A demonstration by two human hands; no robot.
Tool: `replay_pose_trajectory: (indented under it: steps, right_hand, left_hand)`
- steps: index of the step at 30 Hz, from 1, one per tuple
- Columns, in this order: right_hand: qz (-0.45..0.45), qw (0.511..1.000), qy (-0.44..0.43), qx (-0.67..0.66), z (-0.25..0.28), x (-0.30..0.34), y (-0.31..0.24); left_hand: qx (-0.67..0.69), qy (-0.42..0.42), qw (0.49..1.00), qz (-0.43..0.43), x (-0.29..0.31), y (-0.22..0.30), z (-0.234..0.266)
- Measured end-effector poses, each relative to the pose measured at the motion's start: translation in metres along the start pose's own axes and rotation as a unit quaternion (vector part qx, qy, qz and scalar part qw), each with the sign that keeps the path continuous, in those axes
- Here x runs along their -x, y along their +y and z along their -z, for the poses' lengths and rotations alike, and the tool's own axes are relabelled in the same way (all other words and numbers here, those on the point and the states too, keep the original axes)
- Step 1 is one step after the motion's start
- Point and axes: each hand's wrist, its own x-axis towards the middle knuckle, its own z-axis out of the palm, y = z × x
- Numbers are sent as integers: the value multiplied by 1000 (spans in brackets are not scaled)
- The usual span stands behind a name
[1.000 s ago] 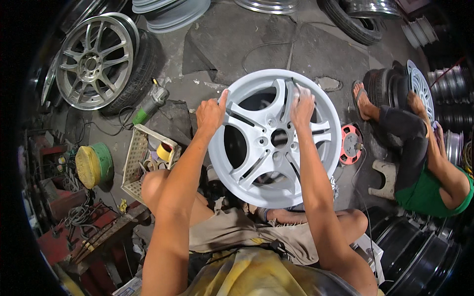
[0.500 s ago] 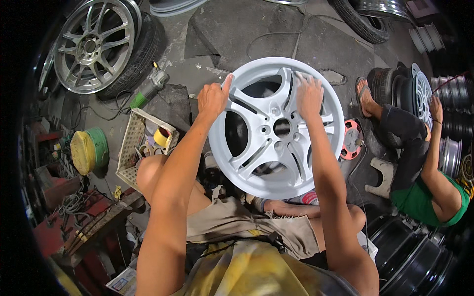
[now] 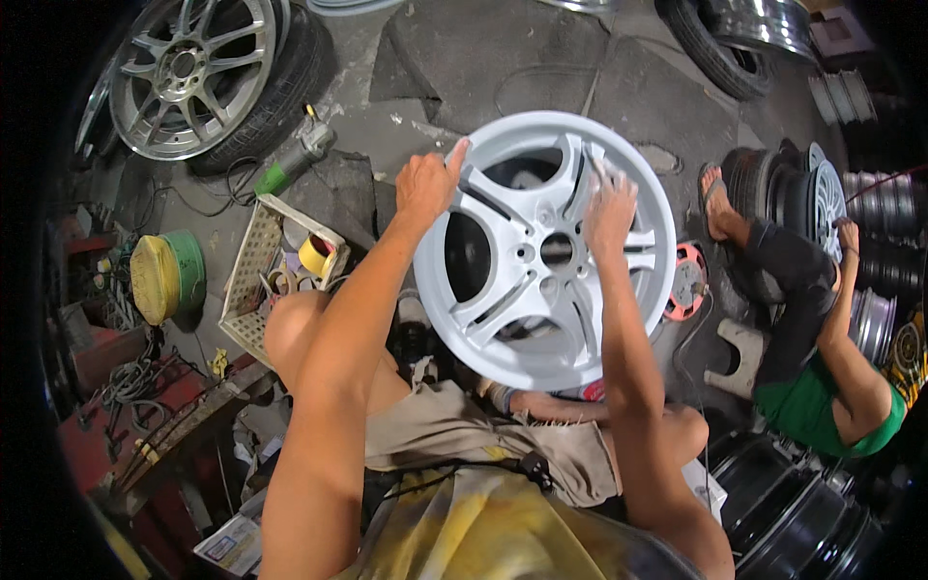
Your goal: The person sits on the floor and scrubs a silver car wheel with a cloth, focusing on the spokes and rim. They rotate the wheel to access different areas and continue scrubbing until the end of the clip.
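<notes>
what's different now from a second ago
The right hand has moved down over the pale wheel, closer to its centre. The co-worker's hand has shifted rightward along the edge of the spoked wheel. Nothing has visibly been picked up or let go. The left hand stays on the pale wheel's upper-left rim; the green-handled grinder and the basket lie as before.

Bare floor (image 3: 353, 72) and a flat mat (image 3: 493, 58) leave a wide way in beyond the far rim of the wheel (image 3: 534, 232); the left spoke gap opens on darkness, its depth hard to tell. The left grip (image 3: 425, 188) blocks the upper-left rim, the right grip (image 3: 611, 215) the upper-right spokes. Grinder (image 3: 307, 145) and crate (image 3: 249, 256) crowd the left; a reel (image 3: 685, 282) sits just beside the right rim, a co-worker's foot (image 3: 716, 203) near it.
</notes>
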Motion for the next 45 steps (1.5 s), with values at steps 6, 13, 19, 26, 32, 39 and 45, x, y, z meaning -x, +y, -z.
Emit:
replay_pose_trajectory:
  steps: [6, 13, 19, 26, 32, 39, 45]
  right_hand:
    - [-11, 996, 30, -82, -22, -10, 14]
    - [182, 977, -81, 72, 20, -57, 21]
    - [325, 925, -146, 130, 34, -76, 28]
    - [275, 940, -173, 106, 54, -46, 26]
    - [211, 972, -73, 68, 23, -55, 31]
    - [193, 977, -90, 33, 3, -64, 5]
    - [139, 982, -130, -3, 17, -31, -3]
  left_hand:
    - [9, 1, 1000, 1, -3, 3, 1]
    - [6, -5, 1000, 5, -3, 2, 1]
    - [12, -9, 1000, 12, -1, 6, 6]
    - [16, 32, 999, -9, 1, 3, 0]
    - [3, 16, 1000, -7, -1, 3, 1]
    - [-1, 8, 1000, -6, -4, 3, 0]
    - [-10, 19, 1000, -6, -5, 0, 0]
